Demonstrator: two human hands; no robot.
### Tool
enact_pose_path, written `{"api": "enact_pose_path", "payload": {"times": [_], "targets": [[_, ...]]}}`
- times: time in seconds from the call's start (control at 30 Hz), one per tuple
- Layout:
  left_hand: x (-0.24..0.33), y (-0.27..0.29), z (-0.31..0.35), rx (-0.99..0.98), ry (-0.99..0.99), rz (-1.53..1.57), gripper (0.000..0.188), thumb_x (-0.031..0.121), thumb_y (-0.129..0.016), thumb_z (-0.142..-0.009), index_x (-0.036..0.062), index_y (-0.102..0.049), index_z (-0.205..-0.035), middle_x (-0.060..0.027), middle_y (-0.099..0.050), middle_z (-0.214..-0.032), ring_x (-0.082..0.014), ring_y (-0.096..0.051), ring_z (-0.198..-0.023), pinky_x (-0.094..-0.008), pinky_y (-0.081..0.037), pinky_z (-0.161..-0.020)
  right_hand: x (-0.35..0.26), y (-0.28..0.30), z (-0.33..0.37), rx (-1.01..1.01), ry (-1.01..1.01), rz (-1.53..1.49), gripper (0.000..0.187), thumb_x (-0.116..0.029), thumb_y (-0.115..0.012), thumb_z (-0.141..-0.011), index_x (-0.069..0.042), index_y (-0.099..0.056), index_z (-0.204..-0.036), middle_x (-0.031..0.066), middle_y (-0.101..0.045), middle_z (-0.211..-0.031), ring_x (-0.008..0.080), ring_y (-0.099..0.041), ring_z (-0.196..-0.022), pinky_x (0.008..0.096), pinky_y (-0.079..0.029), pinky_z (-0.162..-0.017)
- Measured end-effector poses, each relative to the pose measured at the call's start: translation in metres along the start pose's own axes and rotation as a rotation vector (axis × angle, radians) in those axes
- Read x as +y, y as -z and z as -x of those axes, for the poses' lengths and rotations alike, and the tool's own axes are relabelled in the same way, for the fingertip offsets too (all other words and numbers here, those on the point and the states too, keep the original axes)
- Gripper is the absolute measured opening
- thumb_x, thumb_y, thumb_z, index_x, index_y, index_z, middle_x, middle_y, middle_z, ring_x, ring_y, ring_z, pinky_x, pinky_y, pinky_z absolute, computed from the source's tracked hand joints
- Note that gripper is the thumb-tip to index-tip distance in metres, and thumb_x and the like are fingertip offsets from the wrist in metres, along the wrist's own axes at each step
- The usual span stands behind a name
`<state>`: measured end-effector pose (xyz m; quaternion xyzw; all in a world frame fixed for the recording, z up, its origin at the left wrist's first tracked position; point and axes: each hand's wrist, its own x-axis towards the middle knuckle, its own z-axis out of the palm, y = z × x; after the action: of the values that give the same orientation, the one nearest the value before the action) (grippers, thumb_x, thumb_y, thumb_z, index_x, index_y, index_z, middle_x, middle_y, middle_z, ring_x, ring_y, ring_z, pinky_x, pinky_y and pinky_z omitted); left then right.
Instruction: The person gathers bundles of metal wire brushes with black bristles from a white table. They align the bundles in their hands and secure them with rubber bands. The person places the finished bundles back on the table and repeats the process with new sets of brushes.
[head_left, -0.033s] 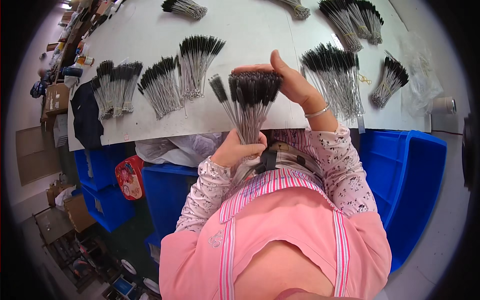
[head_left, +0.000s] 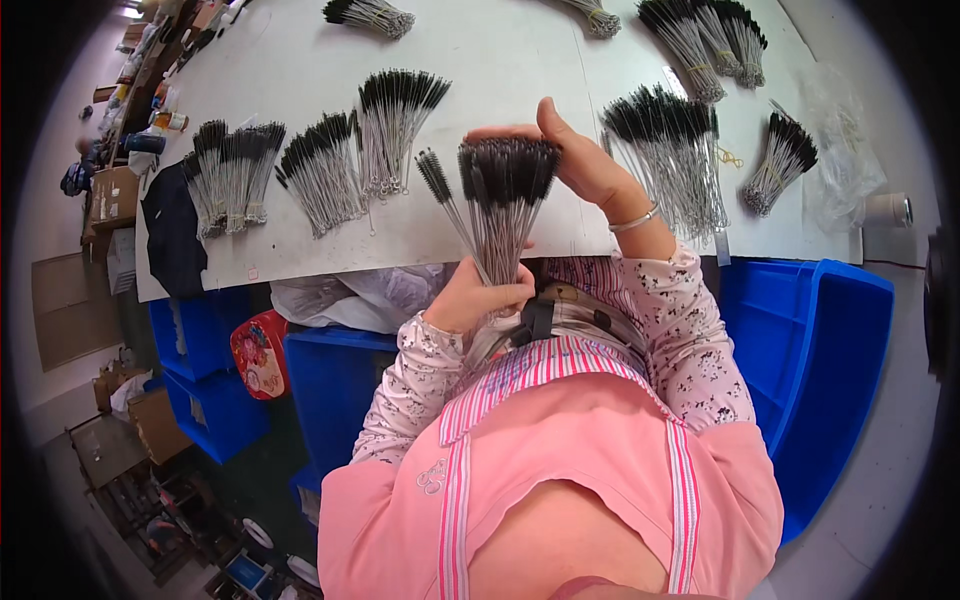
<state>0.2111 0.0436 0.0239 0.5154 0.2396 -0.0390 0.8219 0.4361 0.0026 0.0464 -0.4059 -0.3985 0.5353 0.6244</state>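
Observation:
My left hand (head_left: 472, 298) is wrapped round the wire handles of a bundle of thin wire-handled brushes (head_left: 508, 180), held upright at the table's near edge. Their black bristle heads fan out at the top, and a couple stand apart on the left. My right hand (head_left: 592, 168) is open, thumb raised and fingers stretched out behind the bristle tips. Its palm is close beside the heads; I cannot tell how firmly it touches. To the right of that hand lies a wide spread of similar brushes (head_left: 665, 150).
The white table (head_left: 500, 60) carries more brush bundles, such as a left bundle (head_left: 235, 175), a middle pile (head_left: 395, 130) and a right bundle (head_left: 778, 165). Clear plastic (head_left: 840, 150) lies at the right end. Blue crates (head_left: 800, 370) and a red container (head_left: 260, 355) stand below the table.
The brush heads have shifted slightly left and upward, and my right hand has moved a little with them. My left hand keeps its grip.

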Motion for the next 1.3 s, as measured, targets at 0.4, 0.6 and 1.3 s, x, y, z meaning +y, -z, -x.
{"api": "enact_pose_path", "payload": {"times": [0.4,0.6,1.3], "targets": [[-0.003,-0.008,-0.017,0.205,-0.146,0.189,0.036,0.007,-0.061,-0.088,0.0034,-0.045,-0.120,-0.0118,-0.063,-0.096,-0.0149,-0.061,-0.069,-0.0275,-0.052,-0.057,0.076,-0.043,0.036,0.571,-0.132,-0.071,0.023,-0.025,-0.065,-0.088,-0.003,-0.066,-0.089,0.0011,-0.063,-0.079,0.0067,-0.055,-0.064,0.0198,-0.041,-0.057],[-0.006,-0.010,-0.020,0.345,-0.142,0.253,0.042,0.004,-0.061,-0.087,0.0068,-0.043,-0.126,-0.0137,-0.063,-0.102,-0.0166,-0.062,-0.072,-0.0294,-0.054,-0.056,0.064,-0.041,0.033,0.559,-0.198,-0.301,0.022,-0.024,-0.063,-0.090,-0.002,-0.067,-0.095,0.0020,-0.064,-0.082,0.0064,-0.054,-0.062,0.0205,-0.043,-0.056],[-0.011,-0.009,-0.024,0.461,-0.146,0.371,0.034,0.000,-0.061,-0.084,0.0019,-0.047,-0.114,-0.0093,-0.059,-0.094,-0.0172,-0.061,-0.069,-0.0281,-0.051,-0.053,0.092,-0.033,0.022,0.671,-0.210,-0.232,0.020,-0.020,-0.070,-0.082,-0.002,-0.064,-0.082,0.0028,-0.061,-0.069,0.0090,-0.054,-0.047,0.0211,-0.040,-0.044]]}}
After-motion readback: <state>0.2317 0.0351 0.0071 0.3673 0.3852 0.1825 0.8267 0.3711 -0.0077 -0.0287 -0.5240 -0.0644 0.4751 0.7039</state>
